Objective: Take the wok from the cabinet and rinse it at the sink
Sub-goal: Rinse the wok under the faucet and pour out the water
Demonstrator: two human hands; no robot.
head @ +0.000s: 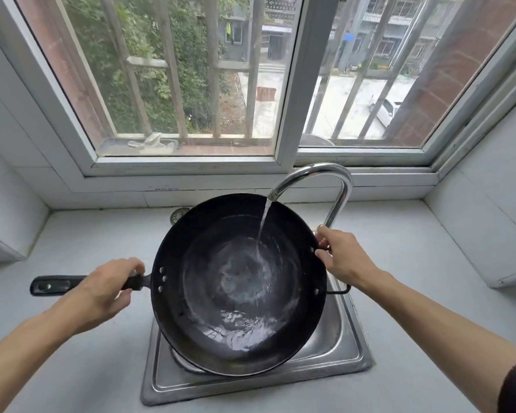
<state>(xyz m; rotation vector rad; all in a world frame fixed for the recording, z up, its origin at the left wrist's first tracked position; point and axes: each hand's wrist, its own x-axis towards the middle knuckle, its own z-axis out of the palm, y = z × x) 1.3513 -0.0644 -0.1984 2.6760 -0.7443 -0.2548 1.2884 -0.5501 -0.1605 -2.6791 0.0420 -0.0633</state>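
Wok [239, 284] held over the sink [340, 347], bowl up, covering most of the basin and overhanging its left rim. Long axis running handle to loop, left to right across the sink: long black handle [57, 285] pointing left out over the counter [81, 234], small loop handle [338, 289] on the sink's right side, near the tap's base. Tilted a little toward the near edge of the sink — pooled water [239, 329] gathered at the near wall of the bowl. Stream [264, 222] falling from the faucet [325, 174] into the far-right part of the bowl. Left hand [102, 290] curled around the handle close to the bowl, fingers wrapped on it. Right hand [343, 257] at the wok's right rim beside the faucet stem, fingers bent; gripping the rim or the tap lever behind it — cannot tell. Risks, as judgement: more water, more weight, and a wet handle turning in the single sure grip, tipping the pool over the near rim onto the counter rather than into the sink; splash from the stream striking the sloped wall; rim knocking the faucet stem if swung right.
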